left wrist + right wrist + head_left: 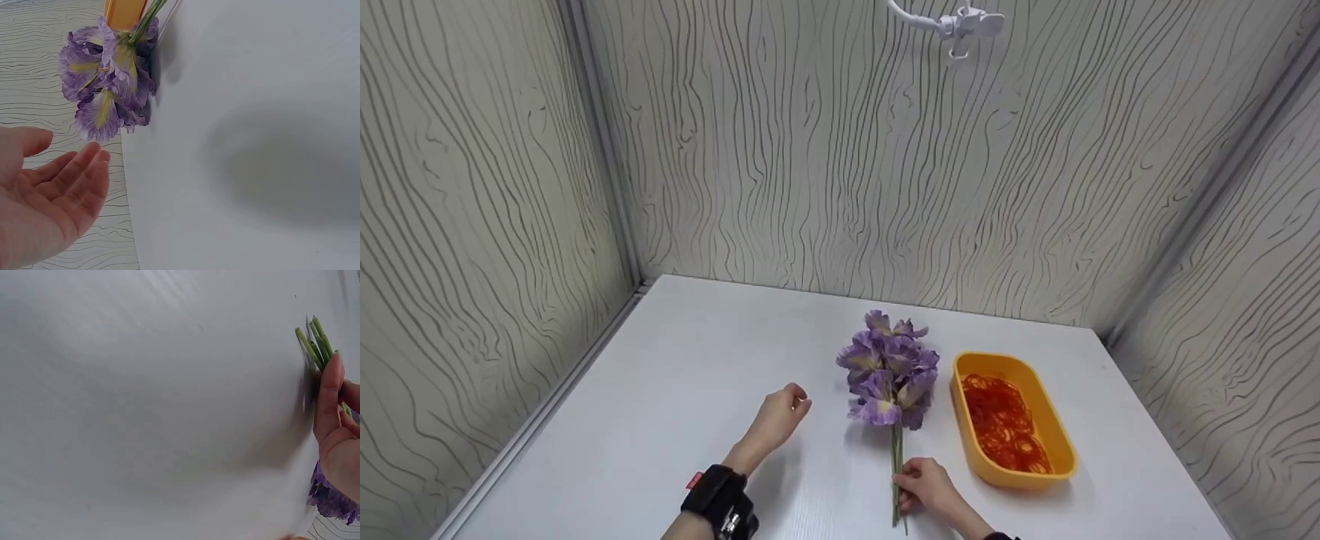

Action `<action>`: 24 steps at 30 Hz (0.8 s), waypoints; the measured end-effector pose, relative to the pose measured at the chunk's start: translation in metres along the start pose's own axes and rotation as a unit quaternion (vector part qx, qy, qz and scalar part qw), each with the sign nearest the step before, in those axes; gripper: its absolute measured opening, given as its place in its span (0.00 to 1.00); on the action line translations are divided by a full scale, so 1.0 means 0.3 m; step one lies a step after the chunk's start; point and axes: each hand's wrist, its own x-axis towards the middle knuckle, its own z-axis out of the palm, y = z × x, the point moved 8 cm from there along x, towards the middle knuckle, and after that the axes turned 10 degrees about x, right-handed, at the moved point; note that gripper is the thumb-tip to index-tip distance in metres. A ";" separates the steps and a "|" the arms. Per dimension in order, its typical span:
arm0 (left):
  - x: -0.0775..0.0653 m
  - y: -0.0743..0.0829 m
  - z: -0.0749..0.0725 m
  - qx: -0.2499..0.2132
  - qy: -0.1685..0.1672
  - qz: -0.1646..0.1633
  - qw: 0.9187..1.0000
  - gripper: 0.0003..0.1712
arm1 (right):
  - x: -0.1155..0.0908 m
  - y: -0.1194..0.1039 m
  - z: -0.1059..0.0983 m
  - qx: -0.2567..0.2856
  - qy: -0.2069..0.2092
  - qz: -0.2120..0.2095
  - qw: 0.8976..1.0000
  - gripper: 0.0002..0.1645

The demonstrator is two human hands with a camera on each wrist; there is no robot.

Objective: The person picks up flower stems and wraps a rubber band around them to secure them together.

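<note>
A bunch of purple irises (891, 367) with yellow-marked petals lies on the white table, blooms toward the back wall. My right hand (928, 486) pinches its green stems (316, 343) between thumb and fingers, and the cut ends stick out past the grip. A tiny red spot shows among those fingers in the right wrist view, too small to identify. To the left of the flowers, my left hand (780, 412) hovers over the table, fingers loosely bent and holding nothing. The left wrist view has this hand (53, 197) palm up, just apart from the petals (104, 79).
Right of the flowers stands a yellow-orange bin (1057, 435) holding a heap of red rubber bands (997, 420). Wood-patterned panels surround the white table (697, 345) at the back and sides. A white clamp holder (967, 24) hangs at the top.
</note>
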 end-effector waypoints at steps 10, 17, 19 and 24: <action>0.030 -0.002 -0.014 0.039 -0.009 -0.006 0.999 0.08 | -0.006 0.005 -0.029 -0.050 0.019 0.017 0.998 0.09; 0.068 0.019 -0.078 0.111 0.022 0.014 0.993 0.09 | -0.017 -0.047 -0.054 -0.068 0.047 -0.042 0.996 0.12; 0.084 0.027 -0.105 0.134 0.032 0.015 0.990 0.10 | -0.021 -0.063 -0.060 -0.069 0.051 -0.061 0.994 0.11; 0.120 0.049 -0.174 0.197 0.052 0.029 0.979 0.11 | -0.026 -0.075 -0.072 -0.072 0.052 -0.068 0.994 0.11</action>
